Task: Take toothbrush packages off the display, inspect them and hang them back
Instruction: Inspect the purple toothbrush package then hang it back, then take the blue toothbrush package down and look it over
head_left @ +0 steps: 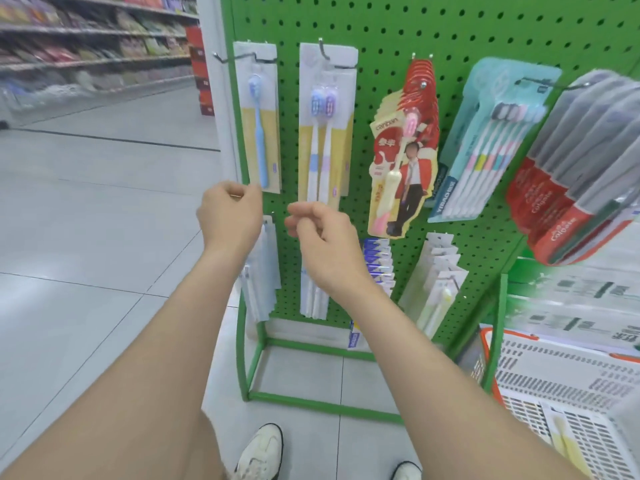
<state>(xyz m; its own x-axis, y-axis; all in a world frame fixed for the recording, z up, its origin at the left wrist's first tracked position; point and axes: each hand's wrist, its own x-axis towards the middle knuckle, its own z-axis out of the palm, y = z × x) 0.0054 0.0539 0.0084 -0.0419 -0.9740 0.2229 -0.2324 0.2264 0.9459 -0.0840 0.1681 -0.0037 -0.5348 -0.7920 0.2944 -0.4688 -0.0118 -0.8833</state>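
On the green pegboard display (pixel 381 36), a single blue toothbrush package (pixel 258 116) hangs on a hook at the upper left. To its right hangs a two-brush package (pixel 325 133). My left hand (pixel 230 213) is raised just below the blue package's lower left corner, with its fingers curled and nothing visible in them. My right hand (pixel 318 233) is up at the lower edge of the two-brush package and covers that edge with curled fingers. Whether it pinches the package is hidden.
More packs hang to the right: a red card pack (pixel 403 150), a teal multi-pack (pixel 491 140) and a red-and-grey bundle (pixel 581 168). Lower hooks carry white packs (pixel 263 271). A white basket with a red rim (pixel 568 393) stands at the lower right. An aisle of tiled floor lies to the left.
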